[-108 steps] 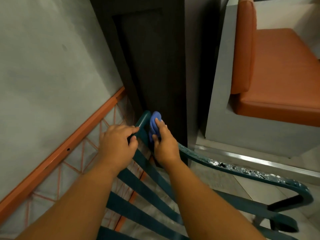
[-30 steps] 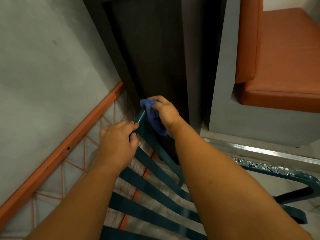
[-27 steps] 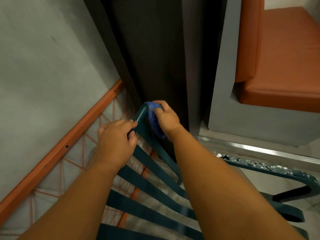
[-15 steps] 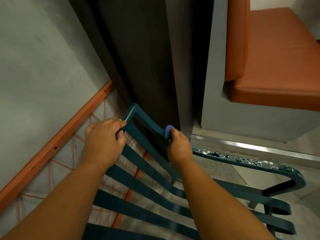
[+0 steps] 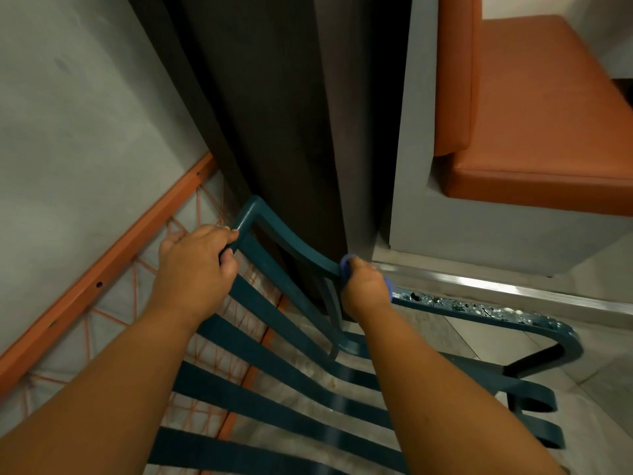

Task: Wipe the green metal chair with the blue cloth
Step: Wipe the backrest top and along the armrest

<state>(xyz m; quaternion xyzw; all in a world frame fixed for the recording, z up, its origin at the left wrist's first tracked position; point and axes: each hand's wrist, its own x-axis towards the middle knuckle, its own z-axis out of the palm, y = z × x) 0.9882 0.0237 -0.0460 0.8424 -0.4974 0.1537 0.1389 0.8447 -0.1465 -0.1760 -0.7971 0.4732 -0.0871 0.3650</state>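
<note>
Painted metal chair (image 5: 291,250) looks smooth by the left hand's fingers (image 5: 224,233), chipped and flaky past the right hand's; soft blue cloth (image 5: 345,261), matt grey wall (image 5: 85,114).

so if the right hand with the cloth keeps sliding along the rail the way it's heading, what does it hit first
Probably the wet, speckled stretch of the green metal chair rail, just beyond the right hand gripping the blue cloth. Past that, the rail bends down at its rounded end.

A dark pillar (image 5: 274,132) stands tight behind the chair's top rail (image 5: 294,248) at twelve o'clock. Open floor (image 5: 479,341) lies at three o'clock; the wall (image 5: 85,114) closes nine o'clock.
</note>
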